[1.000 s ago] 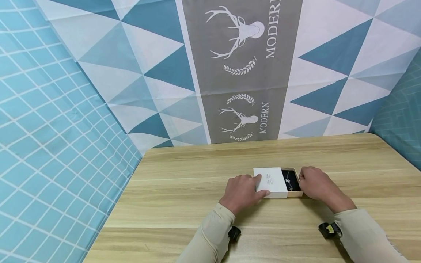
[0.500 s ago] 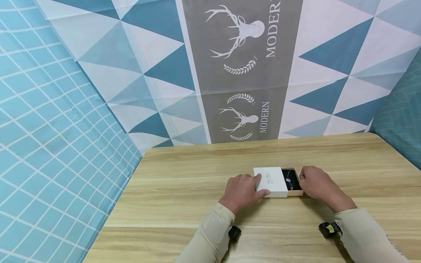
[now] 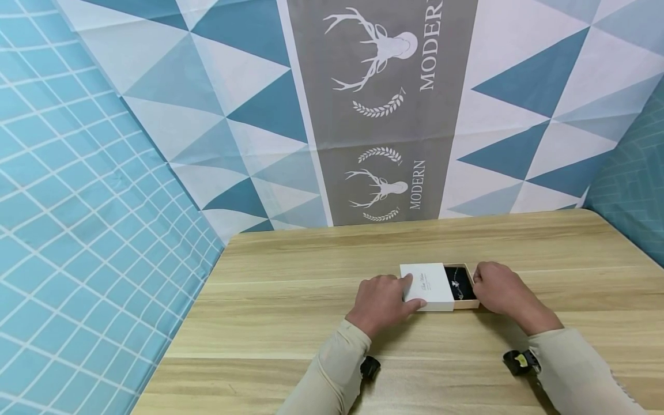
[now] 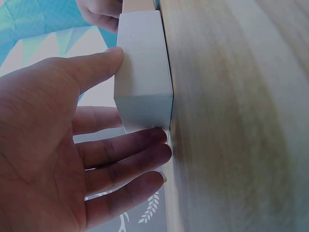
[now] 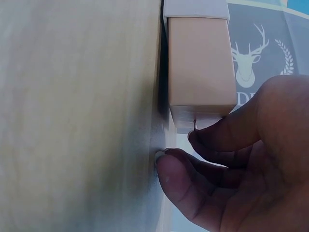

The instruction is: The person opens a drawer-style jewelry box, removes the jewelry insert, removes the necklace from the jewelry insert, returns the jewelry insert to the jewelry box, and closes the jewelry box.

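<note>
A small white jewelry box sleeve (image 3: 434, 285) with fine print on top lies flat on the table. Its pinkish-beige drawer (image 5: 200, 63) sticks out partway to the right. A silver chain with a pendant (image 3: 456, 284) shows on the black lining inside. My left hand (image 3: 381, 302) grips the sleeve's left end, thumb (image 4: 104, 65) on the near side and index finger over the top; the other fingers lie by the end face. With thumb and index finger my right hand (image 3: 500, 290) pinches a thin pull cord (image 5: 194, 124) at the drawer's outer end.
The wood-grain table (image 3: 290, 323) ends at the back against a patterned wall covering (image 3: 384, 127). Blue checked cloth (image 3: 78, 219) hangs along the left, and teal cloth (image 3: 630, 173) stands at the right. Black devices (image 3: 520, 363) are strapped to both wrists.
The drawer has edged very slightly to the right out of the sleeve, my right hand moving with it. My left hand has stayed in place.
</note>
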Action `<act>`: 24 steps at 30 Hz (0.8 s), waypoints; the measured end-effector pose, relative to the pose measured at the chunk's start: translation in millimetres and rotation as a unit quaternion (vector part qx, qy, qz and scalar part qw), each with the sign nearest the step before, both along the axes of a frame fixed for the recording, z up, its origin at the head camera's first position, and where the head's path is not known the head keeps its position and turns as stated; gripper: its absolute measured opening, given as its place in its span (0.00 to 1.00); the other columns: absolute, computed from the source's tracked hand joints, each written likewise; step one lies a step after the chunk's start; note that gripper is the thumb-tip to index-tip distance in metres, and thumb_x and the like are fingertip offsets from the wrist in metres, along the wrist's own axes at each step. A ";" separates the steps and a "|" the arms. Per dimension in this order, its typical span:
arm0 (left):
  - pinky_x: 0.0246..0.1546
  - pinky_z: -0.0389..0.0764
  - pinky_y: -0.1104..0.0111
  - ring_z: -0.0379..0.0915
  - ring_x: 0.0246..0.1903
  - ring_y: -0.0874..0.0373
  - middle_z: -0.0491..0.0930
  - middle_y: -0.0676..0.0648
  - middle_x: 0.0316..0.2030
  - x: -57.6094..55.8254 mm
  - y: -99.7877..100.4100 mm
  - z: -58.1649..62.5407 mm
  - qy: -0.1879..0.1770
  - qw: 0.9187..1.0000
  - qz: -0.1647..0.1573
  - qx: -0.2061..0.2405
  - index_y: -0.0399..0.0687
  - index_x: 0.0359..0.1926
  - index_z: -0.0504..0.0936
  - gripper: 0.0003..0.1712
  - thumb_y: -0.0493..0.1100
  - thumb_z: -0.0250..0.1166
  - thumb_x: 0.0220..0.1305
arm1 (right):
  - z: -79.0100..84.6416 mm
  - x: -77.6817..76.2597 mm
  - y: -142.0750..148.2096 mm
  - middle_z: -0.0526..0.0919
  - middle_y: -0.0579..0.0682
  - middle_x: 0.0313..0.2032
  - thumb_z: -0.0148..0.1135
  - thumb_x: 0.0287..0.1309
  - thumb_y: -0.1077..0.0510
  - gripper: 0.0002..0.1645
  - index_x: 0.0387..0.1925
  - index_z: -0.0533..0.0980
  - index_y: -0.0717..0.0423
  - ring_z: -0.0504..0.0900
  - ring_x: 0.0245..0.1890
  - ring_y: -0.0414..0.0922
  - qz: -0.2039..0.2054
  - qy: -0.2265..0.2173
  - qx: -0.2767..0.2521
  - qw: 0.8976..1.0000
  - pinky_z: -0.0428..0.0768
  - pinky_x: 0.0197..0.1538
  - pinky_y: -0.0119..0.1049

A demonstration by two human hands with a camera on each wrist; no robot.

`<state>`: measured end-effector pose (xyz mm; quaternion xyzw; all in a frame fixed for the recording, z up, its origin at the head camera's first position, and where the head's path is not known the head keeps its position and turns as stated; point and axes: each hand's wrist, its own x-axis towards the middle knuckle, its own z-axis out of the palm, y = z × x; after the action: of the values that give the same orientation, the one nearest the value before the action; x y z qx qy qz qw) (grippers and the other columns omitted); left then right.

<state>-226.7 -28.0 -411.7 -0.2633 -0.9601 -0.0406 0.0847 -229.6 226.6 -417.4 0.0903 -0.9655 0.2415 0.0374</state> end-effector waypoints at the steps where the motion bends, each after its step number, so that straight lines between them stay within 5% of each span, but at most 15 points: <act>1: 0.18 0.66 0.68 0.74 0.25 0.61 0.83 0.52 0.27 0.0 0.0 0.0 0.000 1.000 0.000 0.000 0.59 0.64 0.80 0.34 0.69 0.64 0.63 | 0.1 0.1 -0.1 0.71 0.51 0.25 0.47 0.56 0.69 0.09 0.23 0.70 0.60 0.69 0.24 0.47 0.000 0.001 0.000 1.000 0.68 0.27 0.41; 24: 0.17 0.66 0.68 0.76 0.25 0.60 0.82 0.52 0.26 -0.4 -0.4 -0.4 0.011 1.000 -0.002 -0.004 0.59 0.63 0.81 0.34 0.69 0.63 0.63 | 1.4 0.3 1.8 0.75 0.53 0.27 0.47 0.58 0.68 0.08 0.26 0.72 0.63 0.71 0.25 0.47 -0.006 -0.001 -0.005 1.000 0.71 0.28 0.42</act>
<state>-227.1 -28.4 -412.1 -0.2659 -0.9588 -0.0340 0.0940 -229.2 228.4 -416.0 0.0846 -0.9648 0.2459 0.0382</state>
